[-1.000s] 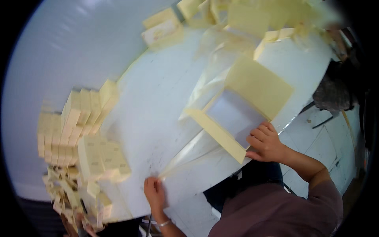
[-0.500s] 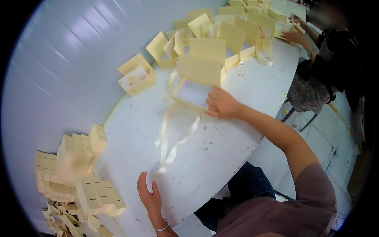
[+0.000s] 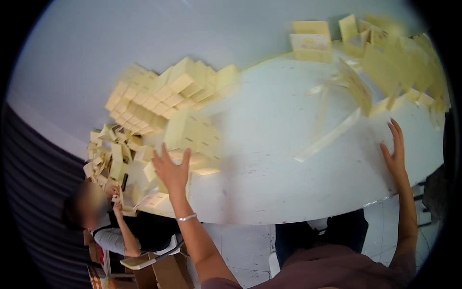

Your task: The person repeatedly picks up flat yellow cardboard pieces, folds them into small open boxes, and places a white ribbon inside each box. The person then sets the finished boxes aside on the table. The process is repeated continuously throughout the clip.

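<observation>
My left hand point(image 3: 172, 172), a bangle on its wrist, reaches with spread fingers toward a small group of closed cream boxes point(image 3: 196, 136). The fingertips overlap the group's near side; whether they touch it I cannot tell. Out to the right, my right hand point(image 3: 395, 156) is raised at the table with its fingers apart and nothing in them. Beyond it stands an open cream box point(image 3: 358, 89), its lid up, blurred by motion. Pale ribbons point(image 3: 329, 135) trail from that box across the tabletop.
Stacked cream boxes point(image 3: 166, 94) line the wall side of the white table point(image 3: 269, 178). Several open boxes point(image 3: 404, 62) crowd the far right, with one open box point(image 3: 312, 45) apart. A seated co-worker point(image 3: 120, 226) handles a small piece beside a loose box pile point(image 3: 108, 151).
My view has swung left. My right hand has let go of the open box and drawn back toward me. My left hand has moved to the closed boxes.
</observation>
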The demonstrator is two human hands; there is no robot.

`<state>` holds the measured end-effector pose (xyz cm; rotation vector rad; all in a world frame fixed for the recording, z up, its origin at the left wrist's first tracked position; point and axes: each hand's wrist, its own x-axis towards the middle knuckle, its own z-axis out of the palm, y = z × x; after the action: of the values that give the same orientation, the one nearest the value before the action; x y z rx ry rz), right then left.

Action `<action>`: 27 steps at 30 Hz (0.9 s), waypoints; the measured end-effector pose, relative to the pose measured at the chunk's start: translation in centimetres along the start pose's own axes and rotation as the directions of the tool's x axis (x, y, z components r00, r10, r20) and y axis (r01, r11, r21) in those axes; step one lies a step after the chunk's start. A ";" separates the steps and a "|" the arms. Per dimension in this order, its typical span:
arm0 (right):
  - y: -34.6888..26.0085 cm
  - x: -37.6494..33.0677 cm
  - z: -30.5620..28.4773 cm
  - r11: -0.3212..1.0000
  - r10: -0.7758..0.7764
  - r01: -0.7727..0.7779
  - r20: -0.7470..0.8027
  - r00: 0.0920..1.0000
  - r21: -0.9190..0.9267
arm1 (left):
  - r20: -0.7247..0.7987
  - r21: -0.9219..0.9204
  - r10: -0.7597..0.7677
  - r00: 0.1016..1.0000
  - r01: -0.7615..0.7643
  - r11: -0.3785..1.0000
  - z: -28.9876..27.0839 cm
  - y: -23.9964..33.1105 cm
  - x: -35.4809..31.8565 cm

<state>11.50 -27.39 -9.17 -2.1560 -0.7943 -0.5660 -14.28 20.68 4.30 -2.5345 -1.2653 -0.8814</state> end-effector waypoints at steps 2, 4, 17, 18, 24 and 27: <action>-1.2 -2.7 1.3 0.997 0.046 -0.046 0.000 0.999 0.068 | 0.171 -0.011 -0.071 0.983 0.074 0.997 -0.1 -2.2 -0.3; -1.6 -4.1 1.7 0.994 0.073 -0.071 -0.028 0.997 0.077 | 0.306 -0.180 -0.053 0.951 0.112 0.977 0.8 -2.4 -0.1; -1.5 -4.3 -0.4 0.977 0.162 -0.157 -0.024 0.987 0.142 | 0.467 -0.727 0.003 0.884 0.382 0.570 4.3 -4.3 2.7; -1.5 -4.0 -0.2 0.971 0.147 -0.138 -0.032 0.989 0.195 | 0.526 -0.838 0.167 0.834 0.475 0.268 0.0 -1.2 0.9; -5.5 -7.0 -1.0 0.815 0.063 -0.010 -0.071 0.995 0.579 | 0.475 -0.235 0.841 0.259 0.958 -0.162 0.1 13.7 -16.4; -8.2 -8.9 -1.3 0.735 0.036 -0.023 -0.005 0.999 0.678 | 0.710 -0.365 0.701 0.066 0.886 0.286 4.2 15.7 -22.5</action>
<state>-0.69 -27.28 -9.67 -1.4703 -0.7977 -0.2138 -10.70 -2.52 -10.51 -4.5352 -1.2602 1.4791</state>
